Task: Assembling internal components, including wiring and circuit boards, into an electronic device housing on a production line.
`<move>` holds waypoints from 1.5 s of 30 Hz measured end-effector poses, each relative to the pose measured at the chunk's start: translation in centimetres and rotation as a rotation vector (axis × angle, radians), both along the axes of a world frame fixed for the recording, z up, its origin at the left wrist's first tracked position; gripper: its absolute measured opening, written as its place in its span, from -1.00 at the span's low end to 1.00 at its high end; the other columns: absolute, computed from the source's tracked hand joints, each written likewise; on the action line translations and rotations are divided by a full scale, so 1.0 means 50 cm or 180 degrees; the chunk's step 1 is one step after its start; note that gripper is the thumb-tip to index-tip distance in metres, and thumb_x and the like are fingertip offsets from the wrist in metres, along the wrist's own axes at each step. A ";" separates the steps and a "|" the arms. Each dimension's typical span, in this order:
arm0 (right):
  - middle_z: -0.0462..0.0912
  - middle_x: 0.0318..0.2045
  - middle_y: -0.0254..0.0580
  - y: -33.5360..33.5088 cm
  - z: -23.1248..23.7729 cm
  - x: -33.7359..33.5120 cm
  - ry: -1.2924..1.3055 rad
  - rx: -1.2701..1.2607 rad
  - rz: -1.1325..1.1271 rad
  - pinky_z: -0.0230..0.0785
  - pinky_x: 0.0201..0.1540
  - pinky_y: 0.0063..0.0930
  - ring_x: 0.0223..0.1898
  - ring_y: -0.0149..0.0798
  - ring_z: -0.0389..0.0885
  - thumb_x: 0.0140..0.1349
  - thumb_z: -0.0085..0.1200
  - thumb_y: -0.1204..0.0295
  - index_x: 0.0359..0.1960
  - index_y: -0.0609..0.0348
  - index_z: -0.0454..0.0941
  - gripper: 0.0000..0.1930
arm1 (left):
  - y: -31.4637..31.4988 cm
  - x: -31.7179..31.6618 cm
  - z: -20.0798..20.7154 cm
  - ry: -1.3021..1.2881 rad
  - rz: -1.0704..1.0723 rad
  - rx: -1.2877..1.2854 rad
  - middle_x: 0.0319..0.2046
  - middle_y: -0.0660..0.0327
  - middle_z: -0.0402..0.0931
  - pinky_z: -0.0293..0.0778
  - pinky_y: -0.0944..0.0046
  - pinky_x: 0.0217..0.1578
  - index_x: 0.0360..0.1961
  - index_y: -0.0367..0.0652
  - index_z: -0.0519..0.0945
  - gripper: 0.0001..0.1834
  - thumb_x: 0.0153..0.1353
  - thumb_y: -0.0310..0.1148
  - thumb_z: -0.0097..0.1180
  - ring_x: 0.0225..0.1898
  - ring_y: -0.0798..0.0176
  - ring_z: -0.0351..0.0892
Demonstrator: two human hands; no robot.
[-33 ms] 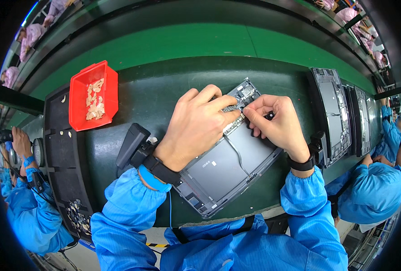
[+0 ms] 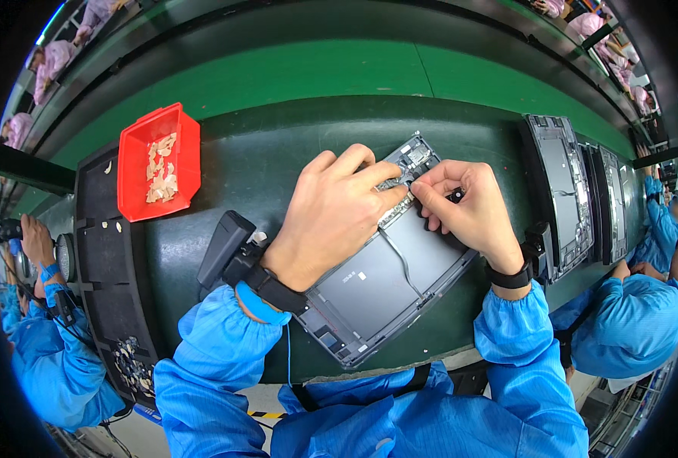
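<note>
The fingers (image 2: 366, 175) of the left hand (image 2: 327, 217) are, in the head view, somewhat apart and bent down over the upper part of an opened grey laptop-like device (image 2: 354, 298); I cannot tell whether they grip anything there. The thumb and forefinger of the right hand (image 2: 472, 202) come together just beside the left fingertips, over the circuit board (image 2: 395, 212); whether something small is pinched between them is hidden. The other right fingers curl inward.

The device lies aslant on the dark green table (image 2: 255, 149) in front of the person, its far end pointing up and to the right. A grey cable (image 2: 405, 269) runs across its flat dark panels toward the near edge. Black straps circle both wrists, and a black block (image 2: 224, 238) sits beside the left one, next to a blue band (image 2: 259, 305).

To the left, a red bin (image 2: 189, 156) holds tan scraps (image 2: 161, 172) and overlaps a black tray (image 2: 98, 263), where a heap of small pieces (image 2: 131, 366) lies near the close end. To the right stand two more opened devices (image 2: 566, 187), side by side. Co-workers in blue (image 2: 633, 324) are on either side.
</note>
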State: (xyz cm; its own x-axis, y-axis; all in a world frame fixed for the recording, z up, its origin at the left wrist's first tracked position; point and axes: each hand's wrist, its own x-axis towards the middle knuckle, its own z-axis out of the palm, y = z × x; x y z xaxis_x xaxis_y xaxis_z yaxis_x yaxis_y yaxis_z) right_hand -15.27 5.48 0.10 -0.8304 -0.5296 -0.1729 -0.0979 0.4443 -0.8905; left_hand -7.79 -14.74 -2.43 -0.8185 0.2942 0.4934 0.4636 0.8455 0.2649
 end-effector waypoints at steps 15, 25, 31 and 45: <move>0.75 -0.53 -0.03 0.017 0.025 0.026 0.0488 -0.0130 0.0373 0.58 -0.45 -0.42 -0.53 -0.26 0.78 0.38 0.22 0.31 -0.12 0.49 0.59 -0.65 | 0.019 0.012 0.030 -0.0037 0.0192 -0.0191 -0.12 0.31 0.71 0.52 0.12 -0.12 -0.20 -0.10 0.79 -0.70 0.01 -0.55 0.21 -0.05 0.13 0.61; 0.71 -0.58 -0.05 0.061 0.053 -0.001 0.0812 0.0211 0.0170 0.51 -0.50 -0.39 -0.55 -0.32 0.73 0.37 0.20 0.39 -0.27 0.39 0.70 -0.77 | 0.028 0.004 0.031 -0.0159 0.0172 -0.0009 -0.12 0.31 0.71 0.55 0.09 -0.03 -0.22 -0.08 0.80 -0.69 0.02 -0.58 0.17 -0.05 0.11 0.62; 0.64 -0.49 -0.32 0.088 0.026 -0.030 -0.0328 -0.0592 0.0357 0.35 -0.52 -0.61 -0.59 -0.56 0.49 0.48 0.08 0.47 0.13 0.34 0.53 -0.73 | 0.061 0.006 0.054 -0.0177 0.0023 0.0487 -0.09 0.25 0.71 0.38 0.07 0.10 -0.11 -0.09 0.71 -0.74 0.14 -0.41 0.30 -0.02 0.08 0.65; 0.52 -0.63 -0.39 0.110 -0.084 -0.101 -0.0361 -0.1778 -0.0740 0.10 -0.63 -0.65 -0.68 -0.60 0.33 0.51 0.07 0.33 0.02 0.25 0.54 -0.76 | 0.123 -0.027 0.034 -0.0319 -0.0308 0.0458 -0.21 0.18 0.77 0.48 0.16 -0.13 -0.23 -0.19 0.80 -0.85 0.23 -0.37 0.34 -0.16 0.11 0.72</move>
State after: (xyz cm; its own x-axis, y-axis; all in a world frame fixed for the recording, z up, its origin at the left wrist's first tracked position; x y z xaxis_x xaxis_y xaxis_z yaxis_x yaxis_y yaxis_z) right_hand -20.33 11.00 -4.08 -0.9278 -0.3729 -0.0156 0.0546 -0.0942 -0.9941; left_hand -9.16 -8.58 -0.74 -0.8370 0.3062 0.4535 0.5061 0.7484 0.4287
